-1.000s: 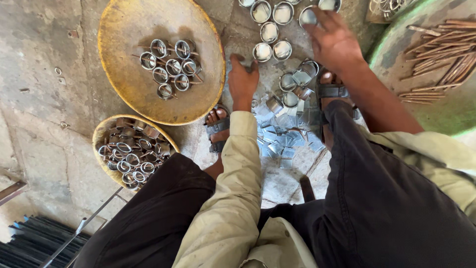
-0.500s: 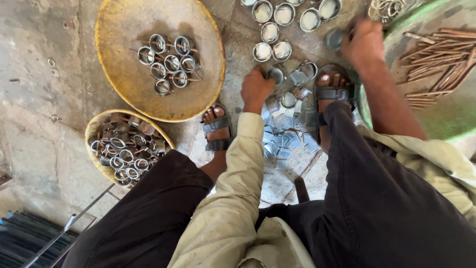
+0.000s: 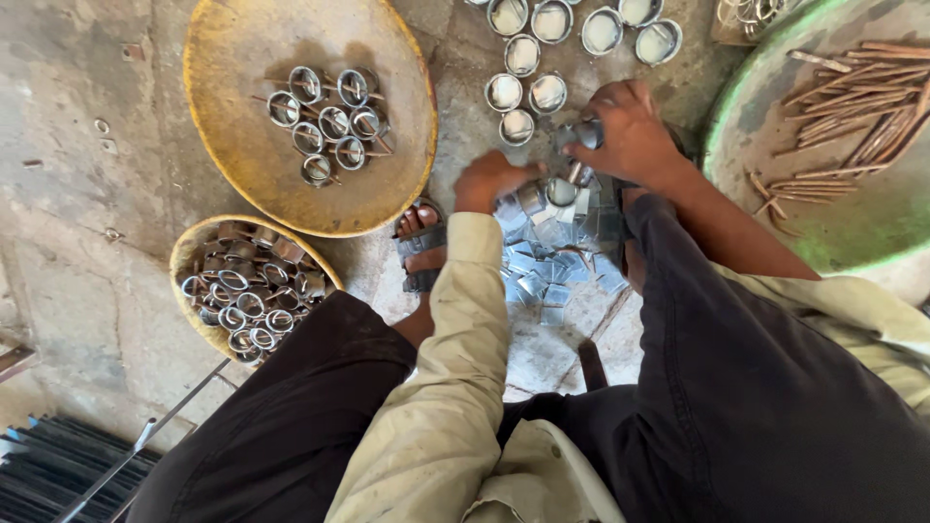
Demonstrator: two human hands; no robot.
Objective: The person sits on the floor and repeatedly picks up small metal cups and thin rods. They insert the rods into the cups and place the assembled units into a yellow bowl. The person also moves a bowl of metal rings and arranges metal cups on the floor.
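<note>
I squat over a heap of small shiny square metal pieces (image 3: 557,261) on the floor between my sandalled feet. My left hand (image 3: 489,179) is curled down onto the top of that heap, fingers hidden. My right hand (image 3: 630,131) is shut around a small round metal cup (image 3: 584,134) just above the heap. Beyond the hands, several shallow round metal cups (image 3: 528,92) with pale insides sit in loose rows on the concrete.
A large yellow shallow basket (image 3: 232,155) at upper left holds several metal rings with handles. A smaller basket (image 3: 189,257) beside my left knee is full of metal rings. A green tray (image 3: 872,223) with thin sticks is at right. Dark rods (image 3: 48,475) lie at lower left.
My right hand has come back from the far cups toward the heap, now holding a cup. My left hand slid right onto the heap. The view has shifted a little.
</note>
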